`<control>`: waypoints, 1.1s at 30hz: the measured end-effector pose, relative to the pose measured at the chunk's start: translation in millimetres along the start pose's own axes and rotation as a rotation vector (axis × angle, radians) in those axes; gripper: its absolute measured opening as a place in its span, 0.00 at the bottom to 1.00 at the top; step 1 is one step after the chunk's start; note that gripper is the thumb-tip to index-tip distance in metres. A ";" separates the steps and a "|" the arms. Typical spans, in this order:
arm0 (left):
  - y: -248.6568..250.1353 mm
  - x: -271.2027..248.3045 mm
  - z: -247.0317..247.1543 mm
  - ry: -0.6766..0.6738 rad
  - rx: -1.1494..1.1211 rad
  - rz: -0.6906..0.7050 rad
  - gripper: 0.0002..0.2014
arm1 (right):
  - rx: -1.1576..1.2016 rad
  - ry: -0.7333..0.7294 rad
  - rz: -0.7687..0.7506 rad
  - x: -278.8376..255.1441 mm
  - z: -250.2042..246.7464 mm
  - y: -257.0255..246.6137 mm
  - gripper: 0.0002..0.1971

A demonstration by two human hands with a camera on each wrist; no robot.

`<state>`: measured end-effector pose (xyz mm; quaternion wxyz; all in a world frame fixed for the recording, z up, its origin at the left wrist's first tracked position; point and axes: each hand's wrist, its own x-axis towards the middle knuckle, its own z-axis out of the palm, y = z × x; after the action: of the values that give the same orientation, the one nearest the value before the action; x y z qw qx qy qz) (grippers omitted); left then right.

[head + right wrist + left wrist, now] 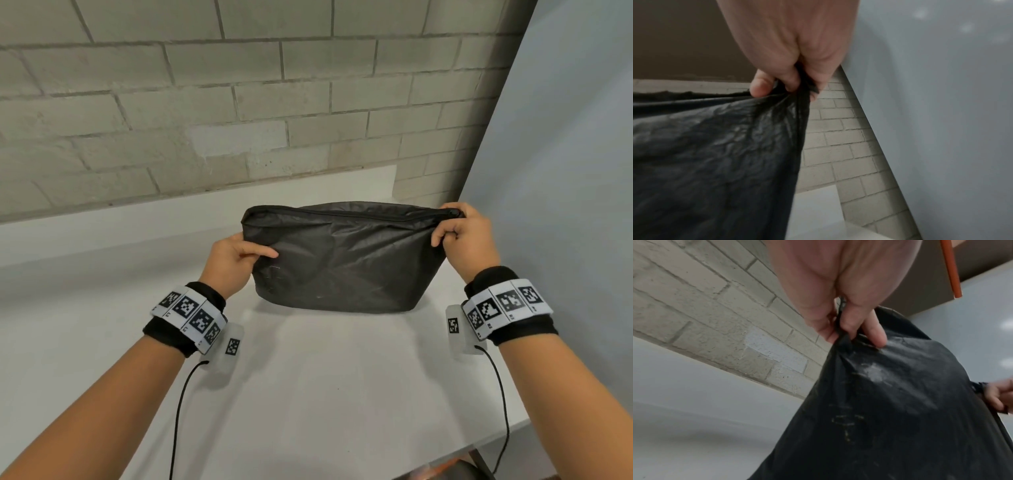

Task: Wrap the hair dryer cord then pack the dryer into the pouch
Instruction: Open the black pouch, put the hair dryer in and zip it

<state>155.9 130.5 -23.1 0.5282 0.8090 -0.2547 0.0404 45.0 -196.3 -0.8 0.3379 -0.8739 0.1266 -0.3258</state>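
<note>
Both hands are holding the black zip pouch (337, 260) up over the white tabletop (308, 394), roughly at table centre, its bottom edge seeming to sit on or just above the surface; contact can't be confirmed.

The left hand (236, 265) is gripping the pouch's 9 o'clock edge: thumb lying on the front fabric, fingers curled behind, pinching the side seam. The left wrist view is showing fingertips (875, 335) clamping bunched black fabric.

The right hand (462, 236) is pinching the top corner at about 2 o'clock, right at the end of the zipper (346, 213). Fingers are tightly curled with fabric gathered between them, confirmed in the right wrist view, where the fingers (760, 86) are squeezing the corner.

The zipper line is looking run across the top, probably closed. The hair dryer and cord aren't visible anywhere; the pouch is looking full and bulging, so they're likely already inside, a judgement only.

Step in hand: final stage, finishing or checking the zip closure.

Next move likely calls for confirming the slider is fully home at the 2 o'clock end, then lowering the pouch flat onto the tabletop and letting go with both hands. A brick wall (205, 102) is standing at 12 o'clock, a grey panel (565, 171) at 3 o'clock.
</note>
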 end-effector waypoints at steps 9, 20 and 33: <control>-2.0 0.2 11.7 -0.091 0.084 0.028 0.19 | -0.134 -0.023 0.028 -2.4 0.0 5.3 0.12; 9.0 14.0 15.6 -0.256 -0.063 -0.009 0.32 | -0.107 0.017 -0.119 24.8 -19.0 23.0 0.19; 6.5 93.0 74.3 -0.348 -0.050 -0.322 0.22 | -0.176 -0.351 -0.002 121.6 -7.8 80.1 0.11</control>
<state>218.4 29.1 -19.2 0.4960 0.8205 -0.2105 -0.1908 131.7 -313.3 8.5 0.2766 -0.9436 0.0932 -0.1565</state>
